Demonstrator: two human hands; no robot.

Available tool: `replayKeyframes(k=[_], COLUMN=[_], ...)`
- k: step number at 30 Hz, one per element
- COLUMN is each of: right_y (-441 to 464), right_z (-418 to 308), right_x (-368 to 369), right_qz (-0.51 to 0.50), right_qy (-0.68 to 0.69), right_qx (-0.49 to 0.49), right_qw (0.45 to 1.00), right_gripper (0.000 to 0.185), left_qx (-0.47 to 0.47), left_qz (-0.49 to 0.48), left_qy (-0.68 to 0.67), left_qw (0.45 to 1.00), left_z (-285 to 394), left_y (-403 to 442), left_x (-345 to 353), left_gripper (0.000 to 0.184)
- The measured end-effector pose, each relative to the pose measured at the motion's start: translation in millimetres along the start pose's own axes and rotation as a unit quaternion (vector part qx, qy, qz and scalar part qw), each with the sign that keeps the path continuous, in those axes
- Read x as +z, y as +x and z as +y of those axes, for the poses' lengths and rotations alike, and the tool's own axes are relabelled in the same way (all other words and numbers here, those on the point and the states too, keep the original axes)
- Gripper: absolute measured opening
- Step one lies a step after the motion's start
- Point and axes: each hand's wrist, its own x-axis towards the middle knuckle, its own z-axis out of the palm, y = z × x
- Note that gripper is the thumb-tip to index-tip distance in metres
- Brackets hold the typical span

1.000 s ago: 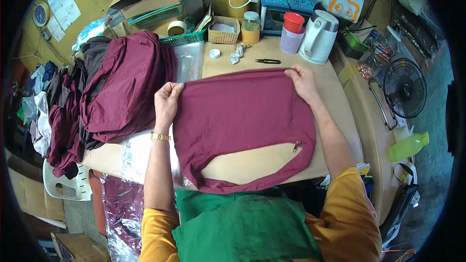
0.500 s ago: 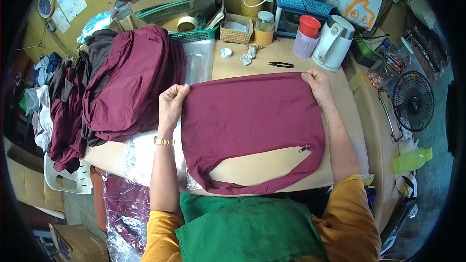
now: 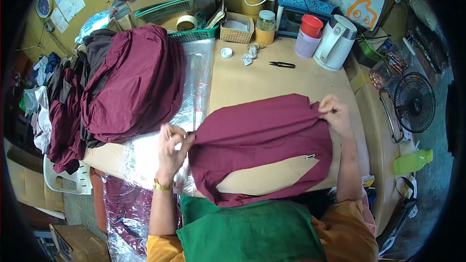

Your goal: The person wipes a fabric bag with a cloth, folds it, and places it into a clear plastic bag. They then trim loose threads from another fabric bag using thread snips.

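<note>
A maroon cloth piece [image 3: 262,131] with a curved strap-like lower band and a small zipper pull [image 3: 311,155] lies over the table's front part. My left hand [image 3: 174,148] pinches its left edge between thumb and fingertips. At the upper right edge, my right hand [image 3: 336,114] grips the cloth in closed fingers. The cloth's upper part is folded and slightly bunched between both hands, and the tan tabletop [image 3: 238,85] shows through the opening above the band.
Maroon cloth pieces [image 3: 133,85] are piled at the left, beside clear plastic sheets [image 3: 196,75]. Black thread snips [image 3: 282,64], a white roll [image 3: 226,53], a jar [image 3: 265,26], a red-lidded cup [image 3: 308,36] and a white kettle [image 3: 335,43] stand or lie farther back.
Both hands have come down toward me, bringing the cloth's upper edge lower. The cloth was stretched flat between them and is now creased and partly folded.
</note>
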Motion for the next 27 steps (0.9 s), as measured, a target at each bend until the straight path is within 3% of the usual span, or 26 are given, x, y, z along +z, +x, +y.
replayKeyframes(k=[5,9,11,13,15,16,17,19,23,25,27], right_y=[-35.1,-40.1,-41.4,-38.0,-35.5,-34.4,-31.3,-22.2,-8.7,-4.7,-4.1], right_z=[-10.7,-36.6,-42.3,-45.7,-41.0,-37.2,-35.0,-29.8,-24.3,-32.9,-11.7], right_x=[4.1,-1.8,-0.4,-0.8,-2.6,-3.2,-1.9,7.5,32.3,43.8,45.8], right_qz=[-0.033,-0.1,-0.13,-0.207,-0.218,-0.23,-0.224,-0.009,-0.077,-0.039,-0.014], right_qy=[-0.023,-0.023,-0.004,-0.066,-0.027,0.018,0.013,0.008,-0.135,-0.26,-0.18], right_qx=[0.01,0.079,0.108,0.055,0.114,0.171,0.173,0.328,0.276,0.132,0.146], right_qw=[0.999,0.992,0.986,0.975,0.969,0.958,0.959,0.944,0.949,0.956,0.973], right_gripper=[0.014,0.014,0.014,0.015,0.015,0.016,0.016,0.016,0.015,0.015,0.016], left_qx=[-0.051,-0.029,-0.051,-0.091,-0.358,-0.315,-0.311,-0.261,-0.312,-0.316,-0.272], left_qz=[-0.052,-0.148,-0.236,-0.24,-0.097,-0.123,-0.126,-0.206,-0.222,-0.209,-0.112], left_qy=[-0.036,-0.052,-0.131,-0.19,-0.199,-0.13,-0.136,-0.041,-0.055,-0.079,-0.179], left_qw=[0.997,0.987,0.961,0.947,0.907,0.932,0.932,0.942,0.922,0.922,0.939], left_z=[12.8,29.6,33.9,32.8,45.4,40.6,34.2,25.6,23.3,18.0,10.0], left_y=[-40.1,-30.7,-20.9,-13.6,0.0,2.6,1.8,3.0,10.4,7.4,1.3], left_x=[-12.6,-25.9,-30.0,-23.9,-11.3,-5.5,-1.7,1.9,2.8,3.3,6.2], left_gripper=[0.019,0.014,0.011,0.013,0.018,0.027,0.027,0.032,0.025,0.02,0.017])
